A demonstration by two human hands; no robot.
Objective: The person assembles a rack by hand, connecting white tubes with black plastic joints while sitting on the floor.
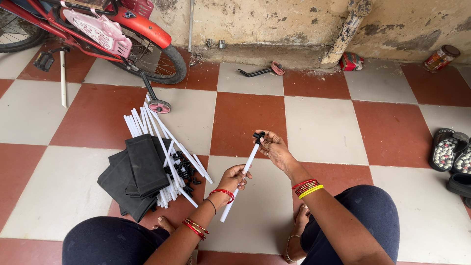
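Smooth white plastic tube (241, 179), matt black plastic connector (258, 135), black cloth (140, 172).

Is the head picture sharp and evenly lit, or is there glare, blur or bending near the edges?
Head view: soft even daylight, no glare, faint shadows; the left hand, right hand and white tube are sharp; floor tile lines bow outward toward the edges, a wide-lens effect.

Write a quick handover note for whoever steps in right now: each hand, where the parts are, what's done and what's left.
Left hand: grips the white tube mid-length.
Right hand: presses a black connector onto the tube's top end.
Parts: white tubes, folded black fabric and loose black connectors lie on the tiled floor at left.
Done: no joined frame visible.
Left: the piled parts remain loose.
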